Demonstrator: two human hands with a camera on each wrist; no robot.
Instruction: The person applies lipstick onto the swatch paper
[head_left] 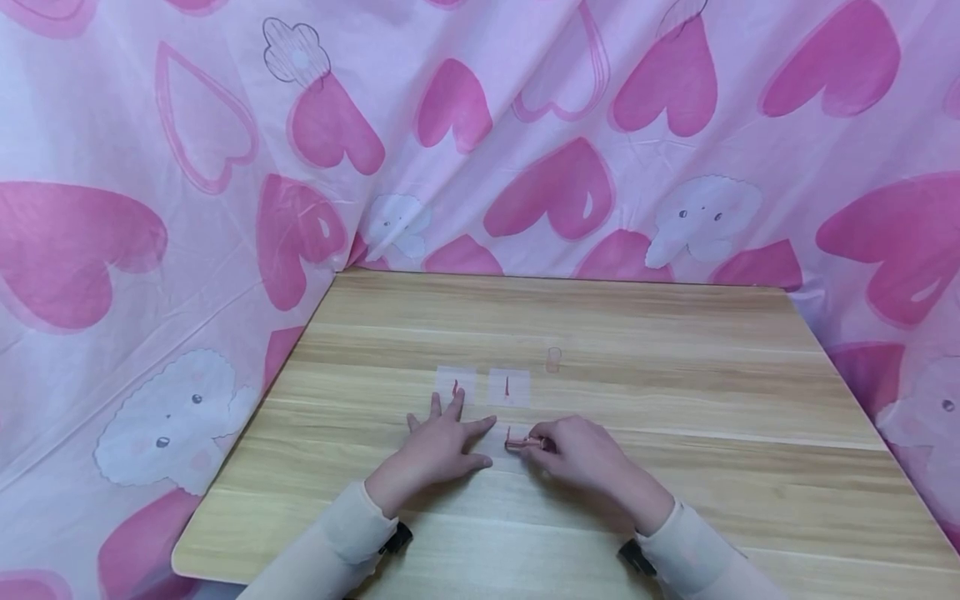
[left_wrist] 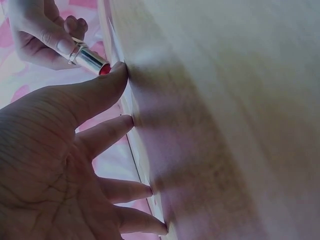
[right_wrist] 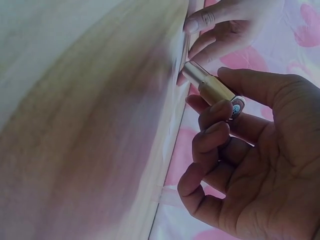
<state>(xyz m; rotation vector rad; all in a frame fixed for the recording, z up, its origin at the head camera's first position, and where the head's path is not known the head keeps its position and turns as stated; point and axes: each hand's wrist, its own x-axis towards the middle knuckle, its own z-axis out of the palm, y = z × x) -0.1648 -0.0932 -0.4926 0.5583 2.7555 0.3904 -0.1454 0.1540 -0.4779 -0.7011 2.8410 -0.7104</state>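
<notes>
My right hand (head_left: pixel 581 450) pinches a lipstick (head_left: pixel 525 443) with a metallic tube, tilted low over a pale square sheet (head_left: pixel 497 435) near the table's middle. A short red line shows right by its tip. In the left wrist view the red end of the lipstick (left_wrist: pixel 104 69) points toward my left thumb. Fingers spread, my left hand (head_left: pixel 433 447) rests its fingertips at the sheets, with the middle finger reaching onto the left marked square (head_left: pixel 447 377). Beside that lies another pale square (head_left: pixel 517 389) bearing one red stroke.
A small clear cap (head_left: pixel 553 360) stands on the wooden table (head_left: pixel 712 433) behind my right hand. Pink heart-patterned cloth (head_left: pixel 450 208) hangs along the table's back and sides. Dark wrist devices stick out under both pale sleeves (head_left: pixel 352 525).
</notes>
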